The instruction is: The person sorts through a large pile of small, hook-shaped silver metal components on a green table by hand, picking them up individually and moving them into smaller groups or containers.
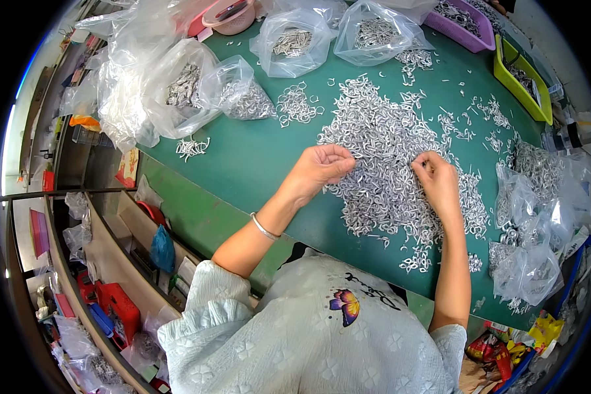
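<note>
A broad pile of small silvery curved metal pieces (387, 131) is spread over the green tabletop (243, 167). At the pile's left edge my left hand (323, 165) is closed, its thumb and fingertips pinched together. My right hand (437, 180) hovers over the right part of the pile, also pinched. Whatever lies between the fingertips of either hand is too small to make out. A smaller cluster of silvery rings (297, 105) lies beyond my left hand, and a little heap of thin hooked pieces (192, 148) is farther left.
Clear plastic bags of metal parts (292, 43) stand along the far side, with more bags (528, 262) at the right. A purple basket (463, 26) and a lime-green basket (524, 79) sit at the far right. Left of the table are shelves (121, 289) with plastic-wrapped goods.
</note>
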The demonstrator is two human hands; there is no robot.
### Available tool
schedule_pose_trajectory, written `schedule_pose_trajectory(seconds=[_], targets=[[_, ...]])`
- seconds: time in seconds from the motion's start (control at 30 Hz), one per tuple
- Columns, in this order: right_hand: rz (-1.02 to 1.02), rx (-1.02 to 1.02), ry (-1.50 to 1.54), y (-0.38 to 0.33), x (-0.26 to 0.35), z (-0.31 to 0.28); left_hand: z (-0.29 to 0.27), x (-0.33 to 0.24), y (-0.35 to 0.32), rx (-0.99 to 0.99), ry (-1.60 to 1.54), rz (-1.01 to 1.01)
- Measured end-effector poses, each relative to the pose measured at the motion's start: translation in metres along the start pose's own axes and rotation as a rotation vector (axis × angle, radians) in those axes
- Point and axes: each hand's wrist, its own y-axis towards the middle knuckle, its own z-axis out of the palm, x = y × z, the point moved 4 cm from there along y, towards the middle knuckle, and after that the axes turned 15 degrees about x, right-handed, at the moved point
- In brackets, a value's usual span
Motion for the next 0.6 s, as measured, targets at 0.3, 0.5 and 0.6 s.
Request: schedule_pose_trajectory(seconds=[0.3,0.5,0.6], targets=[[0.092,0.167,0.982,-0.015,-0.007,0.007,0.008,0.000,-0.003,0.049,-0.066,-0.067],[0.008,0.269,1.397,-0.024,0.006,0.015,0.014,-0.006,-0.006,0.070,-0.030,-0.057],[0.098,0.252,1.471,-0.028,0.013,0.018,0.016,-0.006,-0.007,0.050,-0.028,-0.059]])
